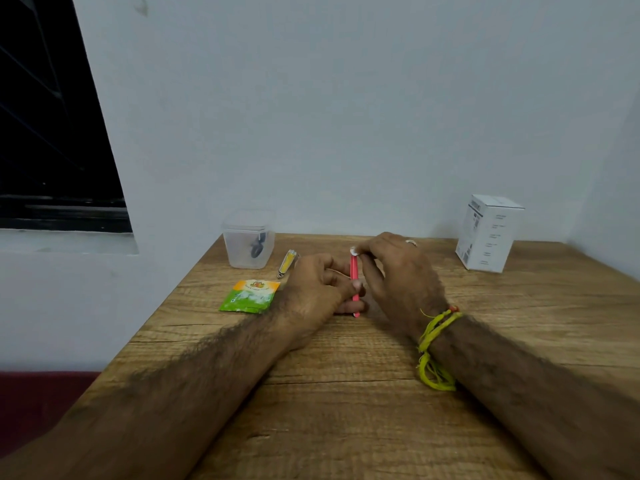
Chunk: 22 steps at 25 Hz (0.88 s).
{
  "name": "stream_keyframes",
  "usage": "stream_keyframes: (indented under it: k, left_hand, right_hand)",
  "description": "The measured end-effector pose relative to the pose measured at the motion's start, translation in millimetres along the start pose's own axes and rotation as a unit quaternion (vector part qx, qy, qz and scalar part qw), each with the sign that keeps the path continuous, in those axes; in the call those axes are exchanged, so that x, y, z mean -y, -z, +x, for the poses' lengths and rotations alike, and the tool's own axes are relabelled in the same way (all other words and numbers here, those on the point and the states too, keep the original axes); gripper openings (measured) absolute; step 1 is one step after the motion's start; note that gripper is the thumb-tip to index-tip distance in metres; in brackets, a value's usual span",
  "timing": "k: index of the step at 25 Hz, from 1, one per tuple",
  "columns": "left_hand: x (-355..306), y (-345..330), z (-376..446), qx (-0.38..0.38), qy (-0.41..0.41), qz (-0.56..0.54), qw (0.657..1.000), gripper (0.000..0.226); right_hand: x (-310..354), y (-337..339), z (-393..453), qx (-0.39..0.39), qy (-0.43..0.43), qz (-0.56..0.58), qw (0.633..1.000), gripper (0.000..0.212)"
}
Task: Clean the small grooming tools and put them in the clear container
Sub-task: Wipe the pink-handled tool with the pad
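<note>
We sit at a wooden bench set against a pale wall. Far right on it stands a white carton, well apart from everything else. Far left stands the clear container, open-topped, with a dark tool already lying inside. Before it lies a green and orange sachet, torn open by the look of it. Just beside the container lies a nail clipper with a yellow face, untouched.

Between our hands stands a slim pink tool, nearly upright. Our left hand rests on the bench, its fingers curled round the tool's lower half. Our right hand has its fingers pinched together at the tool's top, holding a small white wipe against the tip.

We judge the risks to be small ones. The tool is thin and smooth, so a damp wipe could make it slip or twist from the left hand's grip. Pressing hard at the top might bend it. A sweep of the left hand could also nudge the clipper or the light container.
</note>
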<state>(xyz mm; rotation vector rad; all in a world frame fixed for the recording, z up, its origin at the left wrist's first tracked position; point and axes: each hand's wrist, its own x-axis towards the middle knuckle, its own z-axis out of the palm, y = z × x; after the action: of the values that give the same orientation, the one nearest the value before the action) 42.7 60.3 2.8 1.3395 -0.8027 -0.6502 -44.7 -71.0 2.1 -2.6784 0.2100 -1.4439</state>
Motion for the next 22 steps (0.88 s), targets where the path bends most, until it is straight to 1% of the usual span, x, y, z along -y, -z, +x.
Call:
stream_keyframes:
  k: [3, 6, 10, 12, 15, 19, 22]
  left_hand:
    - [1, -1, 2, 0.003, 0.003, 0.010, 1.000, 0.009]
    - [0, 0, 2, 0.005, 0.005, 0.011, 1.000, 0.010]
    - [1, -2, 3, -0.010, 0.010, 0.016, 1.000, 0.007]
    - [2, -1, 4, -0.010, 0.010, 0.023, 1.000, 0.006]
    - [2, -3, 3, -0.007, 0.009, 0.021, 1.000, 0.004]
    - [5, -2, 6, -0.012, 0.006, 0.019, 1.000, 0.008]
    - [7, -3, 7, -0.009, 0.005, 0.019, 1.000, 0.008]
  right_hand:
    - [2, 0, 0, -0.005, 0.000, -0.001, 1.000, 0.017]
    - [3, 1, -1, 0.000, 0.009, -0.008, 1.000, 0.017]
    - [0, 2, -2, 0.025, 0.008, -0.036, 0.999, 0.024]
    - [-1, -1, -1, 0.032, -0.002, -0.033, 0.999, 0.023]
    - [-3, 0, -1, 0.045, -0.002, -0.039, 0.998, 0.027]
    - [-4, -1, 1, 0.047, 0.004, -0.041, 0.998, 0.020]
    - [-8, -1, 1, 0.046, 0.000, -0.035, 0.998, 0.020]
